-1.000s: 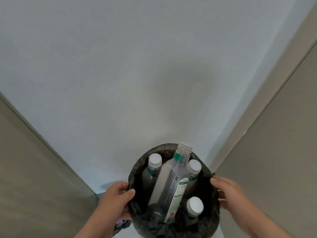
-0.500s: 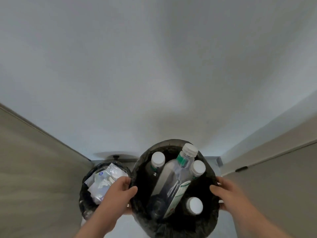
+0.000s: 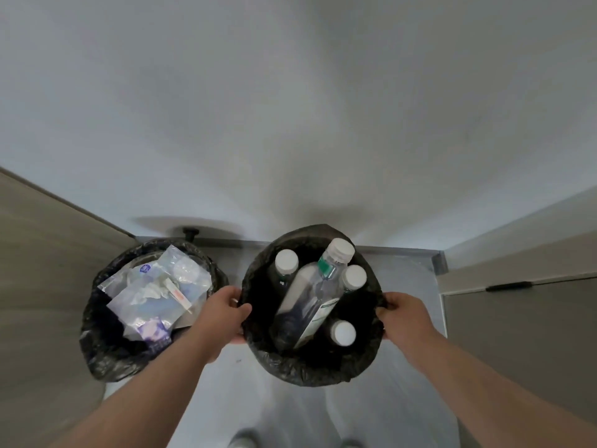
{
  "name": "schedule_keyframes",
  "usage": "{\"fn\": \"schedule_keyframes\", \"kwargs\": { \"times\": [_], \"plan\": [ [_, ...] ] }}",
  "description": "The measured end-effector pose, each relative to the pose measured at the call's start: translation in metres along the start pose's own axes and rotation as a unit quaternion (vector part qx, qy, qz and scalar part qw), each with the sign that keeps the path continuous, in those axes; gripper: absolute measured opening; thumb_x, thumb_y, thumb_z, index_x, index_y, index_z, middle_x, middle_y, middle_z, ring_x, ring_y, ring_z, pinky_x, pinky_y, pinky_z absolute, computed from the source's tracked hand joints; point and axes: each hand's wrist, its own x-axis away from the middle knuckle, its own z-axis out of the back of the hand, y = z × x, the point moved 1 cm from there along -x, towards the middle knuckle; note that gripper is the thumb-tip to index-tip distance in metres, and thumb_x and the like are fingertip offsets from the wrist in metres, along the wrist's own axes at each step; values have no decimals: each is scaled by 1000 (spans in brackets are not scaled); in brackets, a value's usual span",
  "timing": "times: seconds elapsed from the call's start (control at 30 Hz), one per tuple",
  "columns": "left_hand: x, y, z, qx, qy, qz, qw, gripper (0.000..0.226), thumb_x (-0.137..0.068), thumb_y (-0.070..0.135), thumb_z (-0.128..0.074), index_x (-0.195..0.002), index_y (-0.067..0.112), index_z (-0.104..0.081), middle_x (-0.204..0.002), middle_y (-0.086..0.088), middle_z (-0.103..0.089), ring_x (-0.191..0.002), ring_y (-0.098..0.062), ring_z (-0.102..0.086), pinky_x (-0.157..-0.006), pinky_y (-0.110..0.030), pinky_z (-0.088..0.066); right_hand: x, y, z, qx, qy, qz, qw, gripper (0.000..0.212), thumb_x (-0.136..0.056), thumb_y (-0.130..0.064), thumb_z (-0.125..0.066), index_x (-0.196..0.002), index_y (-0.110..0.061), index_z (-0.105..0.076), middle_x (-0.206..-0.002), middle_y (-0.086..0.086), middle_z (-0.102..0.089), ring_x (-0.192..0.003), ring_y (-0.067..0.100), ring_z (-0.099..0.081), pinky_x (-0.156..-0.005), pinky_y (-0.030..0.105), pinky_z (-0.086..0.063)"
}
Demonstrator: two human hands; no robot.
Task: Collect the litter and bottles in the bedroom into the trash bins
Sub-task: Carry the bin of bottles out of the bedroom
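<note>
Left hand (image 3: 223,313) and right hand (image 3: 405,315) gripping bin (image 3: 310,373) rim; big bottle (image 3: 310,299) slanted, cap toward wall (image 3: 290,108).

Grey floor (image 3: 410,273) carries a litter bin (image 3: 97,357) at eight o'clock; the bottle bin (image 3: 307,373), six o'clock, perhaps touches it.

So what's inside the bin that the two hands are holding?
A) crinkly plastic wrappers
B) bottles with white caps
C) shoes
B: the held bin, gripped at its rim by the left hand and right hand, contains bottles with white caps; the plastic wrappers sit in the other bin.
</note>
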Motion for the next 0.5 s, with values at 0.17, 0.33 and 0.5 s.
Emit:
{"fn": "schedule_keyframes", "kwargs": {
  "times": [0.17,0.33,0.5],
  "plan": [
    [-39,-14,-7,-20,12,9,1000,15,-96,4,-48,-97,17,-55,-99,-9,-62,-83,-23,-63,-54,-31,-57,-41,8,-25,12,-9,5,1000,35,-83,6,-53,-65,-22,-66,-83,17,-71,-84,35,-69,-79,54,-57],
    [-66,-27,-10,-21,20,21,999,14,-94,1,-49,-96,13,-56,-98,-12,-62,-84,-26,-63,-59,-36,-59,-61,13,-39,36,-15,1,999,24,-81,3,-54,-69,-12,-69,-85,23,-71,-87,40,-68,-76,56,-57],
    [-75,-31,-12,4,2,27,1000,15,-93,1,-53,-94,15,-58,-98,-12,-65,-85,-26,-65,-66,-42,-60,-70,17,-36,8,-16,-30,999,39,-84,7,-56,-65,-25,-66,-79,11,-70,-85,35,-69,-82,52,-57]
  ]
}}
